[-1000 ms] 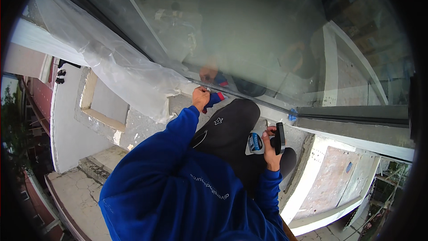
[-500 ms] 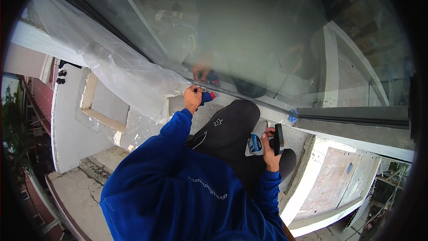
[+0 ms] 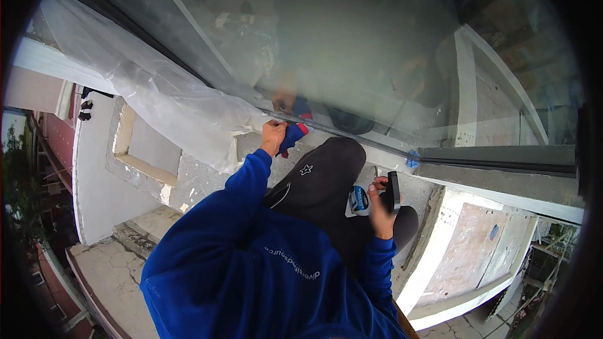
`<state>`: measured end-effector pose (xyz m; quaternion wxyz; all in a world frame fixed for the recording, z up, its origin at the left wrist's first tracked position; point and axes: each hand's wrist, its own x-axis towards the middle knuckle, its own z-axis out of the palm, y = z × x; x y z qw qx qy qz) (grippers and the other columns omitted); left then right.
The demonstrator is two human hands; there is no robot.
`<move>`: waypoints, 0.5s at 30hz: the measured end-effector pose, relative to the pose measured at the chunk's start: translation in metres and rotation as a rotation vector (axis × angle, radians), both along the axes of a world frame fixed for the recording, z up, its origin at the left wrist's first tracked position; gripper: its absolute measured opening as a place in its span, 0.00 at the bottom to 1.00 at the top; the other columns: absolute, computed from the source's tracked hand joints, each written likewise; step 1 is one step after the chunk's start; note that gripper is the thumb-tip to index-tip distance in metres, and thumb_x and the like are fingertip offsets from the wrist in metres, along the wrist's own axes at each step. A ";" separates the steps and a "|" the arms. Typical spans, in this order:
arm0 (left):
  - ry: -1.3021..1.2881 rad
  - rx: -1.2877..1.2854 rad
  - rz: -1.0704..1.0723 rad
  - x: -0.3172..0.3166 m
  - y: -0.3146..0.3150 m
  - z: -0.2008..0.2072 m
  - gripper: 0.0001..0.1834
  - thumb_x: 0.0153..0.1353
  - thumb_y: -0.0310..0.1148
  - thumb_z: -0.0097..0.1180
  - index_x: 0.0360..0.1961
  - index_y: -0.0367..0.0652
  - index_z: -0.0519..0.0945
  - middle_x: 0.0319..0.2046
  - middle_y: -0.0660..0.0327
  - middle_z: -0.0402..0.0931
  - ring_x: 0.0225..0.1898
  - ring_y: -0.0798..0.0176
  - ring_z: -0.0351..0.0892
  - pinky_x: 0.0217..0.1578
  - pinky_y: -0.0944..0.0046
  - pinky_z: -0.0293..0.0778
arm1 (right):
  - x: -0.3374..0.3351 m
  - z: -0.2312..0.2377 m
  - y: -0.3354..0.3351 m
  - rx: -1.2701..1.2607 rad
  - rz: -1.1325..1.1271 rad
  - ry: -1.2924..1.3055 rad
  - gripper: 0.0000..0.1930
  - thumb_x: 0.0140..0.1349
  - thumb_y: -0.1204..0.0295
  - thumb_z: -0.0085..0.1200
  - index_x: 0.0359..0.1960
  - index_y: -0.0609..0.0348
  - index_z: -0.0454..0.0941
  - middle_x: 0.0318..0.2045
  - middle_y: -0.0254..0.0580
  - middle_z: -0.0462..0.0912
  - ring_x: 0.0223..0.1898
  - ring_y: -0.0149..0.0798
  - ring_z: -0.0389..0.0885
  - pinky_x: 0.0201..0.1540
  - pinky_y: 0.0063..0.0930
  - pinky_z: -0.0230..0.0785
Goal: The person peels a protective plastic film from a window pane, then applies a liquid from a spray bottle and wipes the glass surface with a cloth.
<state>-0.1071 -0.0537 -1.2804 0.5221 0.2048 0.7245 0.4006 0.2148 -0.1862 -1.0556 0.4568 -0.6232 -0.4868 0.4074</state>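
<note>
Clear plastic sheeting (image 3: 157, 97) drapes beside a glass pane (image 3: 352, 44), above a concrete ledge (image 3: 151, 226)

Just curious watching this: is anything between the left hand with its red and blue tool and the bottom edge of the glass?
Nothing visible. The left hand holds the red and blue tool right at the glass pane's bottom edge; the plastic sheet hangs to its left.

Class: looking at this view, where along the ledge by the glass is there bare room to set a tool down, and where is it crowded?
Bare ledge lies right of the knee, below the dark frame. Crowded: the left hand with its red-and-blue tool presses at the glass edge beside the plastic sheet; the right hand holds a black tool next to a blue tape measure.
</note>
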 end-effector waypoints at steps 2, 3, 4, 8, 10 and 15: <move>0.011 -0.036 0.046 0.004 0.002 0.002 0.12 0.60 0.34 0.64 0.36 0.34 0.82 0.30 0.52 0.84 0.29 0.60 0.82 0.32 0.58 0.77 | 0.001 -0.006 -0.003 -0.001 -0.003 0.010 0.12 0.62 0.73 0.66 0.45 0.62 0.79 0.30 0.39 0.82 0.31 0.29 0.78 0.36 0.25 0.71; 0.013 -0.036 0.048 0.003 0.001 -0.004 0.12 0.60 0.34 0.64 0.36 0.34 0.82 0.30 0.52 0.84 0.29 0.60 0.82 0.32 0.58 0.77 | 0.001 -0.007 -0.003 -0.002 -0.001 0.012 0.12 0.62 0.73 0.66 0.45 0.62 0.79 0.30 0.39 0.82 0.31 0.29 0.78 0.36 0.25 0.71; 0.034 -0.014 0.063 0.002 0.001 -0.012 0.12 0.60 0.34 0.63 0.36 0.34 0.83 0.31 0.50 0.85 0.29 0.55 0.84 0.33 0.57 0.78 | 0.001 -0.008 -0.002 0.016 0.000 0.005 0.12 0.62 0.73 0.66 0.45 0.62 0.79 0.31 0.39 0.82 0.31 0.29 0.78 0.36 0.24 0.71; 0.617 -0.020 -0.165 -0.008 0.002 -0.012 0.13 0.59 0.36 0.61 0.39 0.38 0.84 0.35 0.44 0.86 0.36 0.41 0.86 0.40 0.50 0.80 | -0.001 -0.005 0.001 0.025 0.012 -0.029 0.12 0.62 0.73 0.66 0.45 0.62 0.79 0.31 0.39 0.82 0.31 0.29 0.78 0.36 0.24 0.71; 0.697 -0.017 -0.194 -0.012 -0.006 -0.006 0.13 0.59 0.37 0.60 0.39 0.40 0.84 0.36 0.43 0.85 0.39 0.38 0.85 0.43 0.48 0.80 | 0.003 -0.011 -0.003 0.024 -0.002 -0.021 0.12 0.62 0.73 0.66 0.45 0.62 0.80 0.31 0.39 0.82 0.31 0.29 0.78 0.36 0.24 0.71; 0.873 -0.026 -0.397 -0.046 -0.023 0.043 0.13 0.59 0.38 0.58 0.37 0.39 0.84 0.37 0.42 0.85 0.43 0.36 0.84 0.48 0.44 0.79 | 0.002 -0.007 -0.002 0.009 -0.024 0.016 0.12 0.62 0.73 0.66 0.45 0.62 0.80 0.31 0.39 0.82 0.30 0.29 0.78 0.37 0.24 0.71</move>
